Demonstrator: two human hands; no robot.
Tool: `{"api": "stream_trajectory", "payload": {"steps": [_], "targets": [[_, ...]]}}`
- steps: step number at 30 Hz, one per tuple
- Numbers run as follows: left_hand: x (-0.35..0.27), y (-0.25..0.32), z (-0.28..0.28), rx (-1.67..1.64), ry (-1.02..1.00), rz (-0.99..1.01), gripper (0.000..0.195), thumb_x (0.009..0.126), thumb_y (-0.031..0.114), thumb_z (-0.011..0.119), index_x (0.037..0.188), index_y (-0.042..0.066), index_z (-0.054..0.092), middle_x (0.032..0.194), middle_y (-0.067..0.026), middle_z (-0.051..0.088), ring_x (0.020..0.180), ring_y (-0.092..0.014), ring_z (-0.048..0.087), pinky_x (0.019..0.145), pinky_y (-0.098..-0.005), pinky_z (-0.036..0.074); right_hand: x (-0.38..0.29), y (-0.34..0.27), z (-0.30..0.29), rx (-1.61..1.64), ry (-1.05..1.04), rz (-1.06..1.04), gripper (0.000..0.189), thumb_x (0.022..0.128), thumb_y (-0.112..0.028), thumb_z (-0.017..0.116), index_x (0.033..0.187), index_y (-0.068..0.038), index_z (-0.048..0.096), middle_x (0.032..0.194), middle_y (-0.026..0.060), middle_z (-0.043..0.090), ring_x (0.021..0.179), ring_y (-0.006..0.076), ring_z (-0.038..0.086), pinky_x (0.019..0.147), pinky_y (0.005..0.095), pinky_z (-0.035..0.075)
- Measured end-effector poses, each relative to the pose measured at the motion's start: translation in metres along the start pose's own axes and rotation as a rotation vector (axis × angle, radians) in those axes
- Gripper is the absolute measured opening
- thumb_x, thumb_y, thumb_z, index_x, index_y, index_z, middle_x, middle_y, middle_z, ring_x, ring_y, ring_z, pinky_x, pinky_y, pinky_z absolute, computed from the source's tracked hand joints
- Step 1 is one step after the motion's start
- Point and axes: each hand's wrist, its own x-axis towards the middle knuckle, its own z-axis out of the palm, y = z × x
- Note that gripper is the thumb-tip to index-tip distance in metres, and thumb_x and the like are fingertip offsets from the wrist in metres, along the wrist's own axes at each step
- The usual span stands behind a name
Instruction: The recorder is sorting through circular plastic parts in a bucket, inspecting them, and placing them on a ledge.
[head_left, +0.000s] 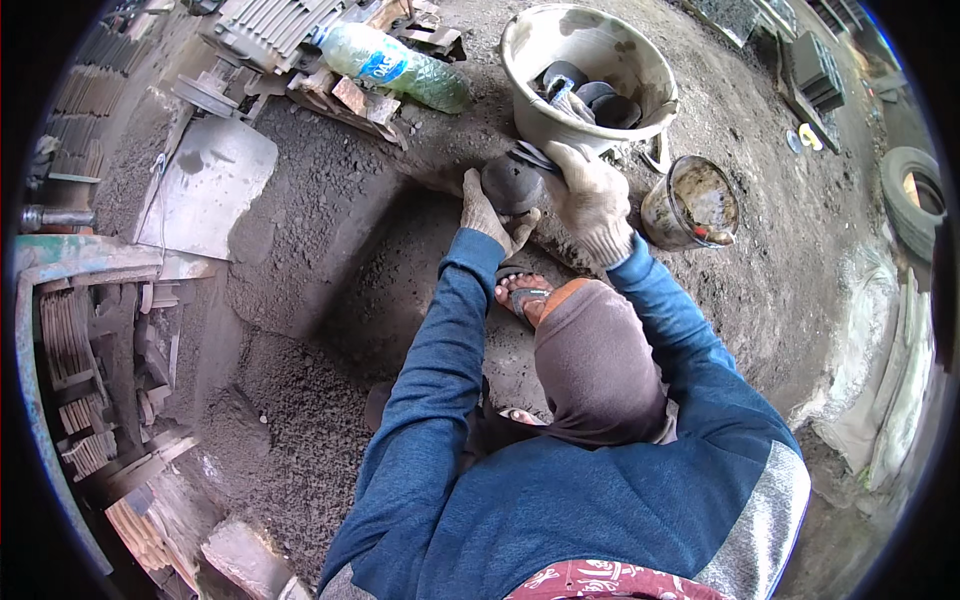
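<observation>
My left hand (495, 217), in a pale knitted work glove, holds a dark grey round lump (512, 184) with a smooth domed face from its left and lower side. Close to its upper right, my right hand (589, 187), gloved too, grips a thin flat metal blade (536, 156) whose edge lies at the top of the lump. Just beyond my hands stands a large pale tub (525, 112) with several dark rounded pieces (616, 111) and a cloth inside.
A smeared small bucket (652, 214) stands right of my right hand. A plastic bottle (397, 66) lies beyond on the left, near wooden scraps (352, 97). A flat grey board (214, 184) rests on the left, above a metal frame (30, 300). A tyre (900, 195) lies far right.
</observation>
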Motion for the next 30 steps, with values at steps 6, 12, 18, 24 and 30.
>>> {"api": "stream_trajectory", "payload": {"steps": [6,12,18,24,30], "targets": [[-0.002,-0.005,0.005,0.037,-0.024,0.043,0.092,0.083,0.092,0.029,0.122,0.016,0.064,0.097,-0.0098,0.069,0.077,-0.028,0.066,0.057,-0.0345,0.055,0.019,0.016,0.035,-0.396,-0.302,-0.283,0.037,0.083,-0.021,0.061,0.119,-0.015,0.063,0.102,0.0069,0.065,0.089,0.0272,0.068,0.071,0.0418,0.055],[-0.010,-0.001,0.000,-0.003,-0.062,-0.015,0.074,0.088,0.084,0.033,0.126,0.028,0.063,0.125,-0.0019,0.063,0.105,-0.025,0.058,0.068,-0.0361,0.052,0.002,0.022,0.034,-0.276,-0.301,-0.340,0.039,0.082,-0.020,0.064,0.121,-0.015,0.063,0.113,0.0081,0.066,0.095,0.0295,0.069,0.075,0.0435,0.056],[-0.001,-0.008,0.003,-0.025,0.015,0.025,0.087,0.080,0.094,0.030,0.120,0.025,0.064,0.104,-0.0042,0.069,0.082,-0.025,0.061,0.061,-0.0344,0.052,-0.005,0.019,0.029,-0.225,-0.312,-0.338,0.046,0.077,-0.019,0.069,0.123,-0.014,0.062,0.113,0.0091,0.065,0.096,0.0308,0.068,0.078,0.0440,0.056],[0.009,-0.018,-0.009,-0.040,-0.070,0.109,0.095,0.078,0.097,0.027,0.125,0.023,0.062,0.103,-0.0082,0.068,0.085,-0.028,0.063,0.065,-0.0391,0.055,-0.002,0.012,0.019,-0.167,-0.436,-0.281,0.048,0.079,-0.023,0.073,0.125,-0.013,0.062,0.119,0.0118,0.062,0.104,0.0332,0.066,0.083,0.0443,0.055],[-0.010,-0.018,-0.027,0.109,-0.285,0.056,0.115,0.075,0.099,0.026,0.134,0.005,0.054,0.102,-0.0161,0.065,0.087,-0.035,0.068,0.075,-0.0496,0.060,-0.008,0.016,0.014,-0.116,-0.462,-0.290,0.045,0.084,-0.027,0.072,0.126,-0.013,0.062,0.120,0.0130,0.063,0.107,0.0350,0.064,0.086,0.0442,0.055]]}}
